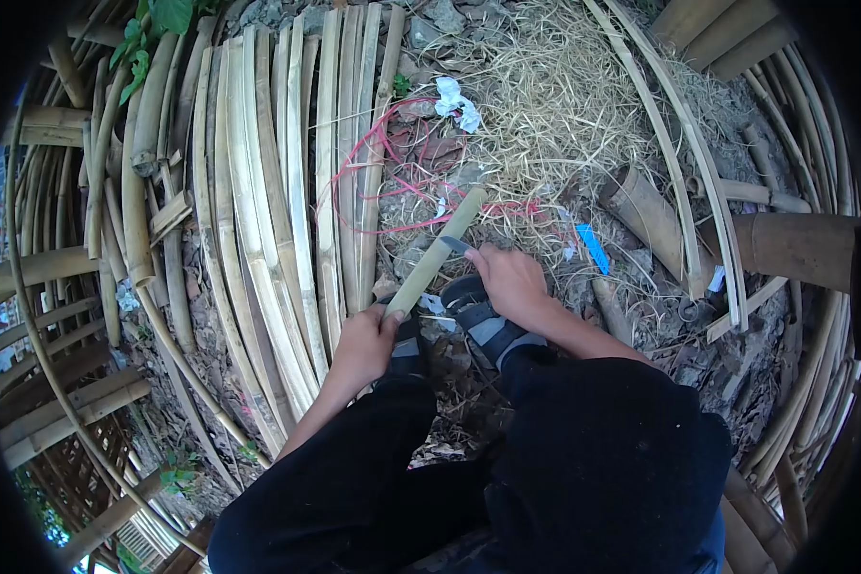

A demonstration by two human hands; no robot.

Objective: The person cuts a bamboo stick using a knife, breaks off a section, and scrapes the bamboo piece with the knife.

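My left hand (362, 346) is closed round the near end of a pale green bamboo strip (434, 256), which slants up and away to the right. In my right hand (509, 282) is a knife, its handle hidden by the fingers. The knife's blade (455, 245) lies against the strip about midway along. Both hands are just above my sandalled feet (488, 325), between my knees. Beyond the strip's far end, pink string (392, 227) lies in loops on the ground.
Long split bamboo slats (258, 220) lie side by side on the left. Dry shavings (555, 96) cover the ground ahead. Thick bamboo pieces (651, 220) and two long strips (684, 172) are at the right. A blue scrap (593, 250) and white paper (457, 105) lie about.
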